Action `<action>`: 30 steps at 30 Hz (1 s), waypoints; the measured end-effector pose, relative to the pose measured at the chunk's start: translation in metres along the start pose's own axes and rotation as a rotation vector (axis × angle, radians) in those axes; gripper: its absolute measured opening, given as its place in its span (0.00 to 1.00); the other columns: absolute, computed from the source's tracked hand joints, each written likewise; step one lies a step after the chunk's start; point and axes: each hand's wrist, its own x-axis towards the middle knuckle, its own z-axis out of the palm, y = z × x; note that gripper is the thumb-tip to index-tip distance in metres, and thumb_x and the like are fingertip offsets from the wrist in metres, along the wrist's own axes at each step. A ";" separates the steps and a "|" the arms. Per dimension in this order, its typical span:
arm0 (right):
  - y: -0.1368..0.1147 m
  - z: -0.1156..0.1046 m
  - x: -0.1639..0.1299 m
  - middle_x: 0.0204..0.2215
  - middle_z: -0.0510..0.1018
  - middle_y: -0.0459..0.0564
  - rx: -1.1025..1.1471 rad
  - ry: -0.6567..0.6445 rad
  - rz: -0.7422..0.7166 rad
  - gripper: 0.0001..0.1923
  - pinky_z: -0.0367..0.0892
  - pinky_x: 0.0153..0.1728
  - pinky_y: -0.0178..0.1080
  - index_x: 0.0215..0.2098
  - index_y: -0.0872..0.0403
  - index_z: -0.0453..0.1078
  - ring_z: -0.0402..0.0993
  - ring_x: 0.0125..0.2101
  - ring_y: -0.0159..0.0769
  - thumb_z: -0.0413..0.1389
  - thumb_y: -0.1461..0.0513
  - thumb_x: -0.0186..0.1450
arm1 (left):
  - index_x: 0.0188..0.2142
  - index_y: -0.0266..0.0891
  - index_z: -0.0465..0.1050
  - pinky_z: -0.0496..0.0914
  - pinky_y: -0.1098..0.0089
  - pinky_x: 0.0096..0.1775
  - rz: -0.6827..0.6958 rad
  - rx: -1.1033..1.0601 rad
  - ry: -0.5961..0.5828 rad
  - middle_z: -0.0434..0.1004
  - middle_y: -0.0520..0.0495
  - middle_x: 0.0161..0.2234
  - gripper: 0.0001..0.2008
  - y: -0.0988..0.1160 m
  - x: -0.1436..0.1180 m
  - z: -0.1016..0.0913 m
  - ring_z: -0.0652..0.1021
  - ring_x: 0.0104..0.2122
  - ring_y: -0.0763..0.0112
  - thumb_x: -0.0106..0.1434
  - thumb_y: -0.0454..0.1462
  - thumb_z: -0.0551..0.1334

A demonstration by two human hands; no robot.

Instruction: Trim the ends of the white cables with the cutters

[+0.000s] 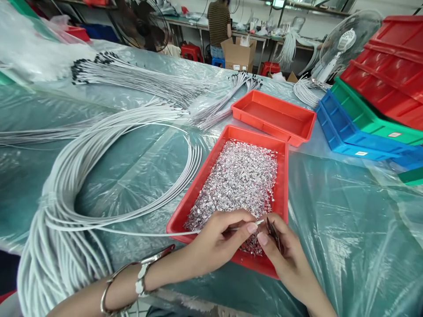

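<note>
Table (346, 211): covered in clear plastic sheet.
Left of frame: white wire bundle (66, 193).
Centre: red tray (284, 176) of metal bits.
Upper right: stacked trays (373, 110).

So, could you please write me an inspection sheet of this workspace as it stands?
Surface: table covered in clear plastic sheeting over green.
Job's things: red tray of small silvery metal pieces; left hand pinches a white wire near its tip; right hand holds a small dark piece beside that tip.
Clutter: empty red tray; stacked bins, blue, green and red.
Fingers: both hands closed in pinches.
Cables: white wire bundle looped at left; more bundles behind.
Surroundings: desk fan; a person at a far bench; cardboard box.
</note>
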 end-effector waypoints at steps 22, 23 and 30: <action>0.003 -0.001 0.000 0.23 0.62 0.39 0.031 -0.073 0.014 0.05 0.55 0.23 0.34 0.40 0.47 0.62 0.56 0.23 0.32 0.52 0.55 0.71 | 0.34 0.36 0.68 0.55 0.76 0.22 -0.143 -0.464 -0.102 0.70 0.53 0.24 0.12 -0.002 0.002 -0.001 0.59 0.19 0.81 0.72 0.40 0.53; 0.003 -0.001 0.000 0.24 0.63 0.40 0.027 -0.077 0.015 0.05 0.55 0.24 0.35 0.40 0.47 0.62 0.57 0.23 0.32 0.52 0.55 0.71 | 0.34 0.37 0.68 0.55 0.76 0.22 -0.141 -0.464 -0.104 0.70 0.53 0.24 0.12 -0.002 0.002 -0.002 0.59 0.19 0.81 0.72 0.39 0.53; 0.003 -0.001 -0.004 0.30 0.70 0.43 0.033 -0.130 -0.027 0.09 0.60 0.29 0.35 0.43 0.46 0.62 0.63 0.28 0.34 0.49 0.51 0.72 | 0.32 0.37 0.68 0.60 0.76 0.27 -0.108 -0.353 -0.109 0.67 0.54 0.23 0.13 0.000 0.003 -0.005 0.66 0.24 0.79 0.72 0.37 0.52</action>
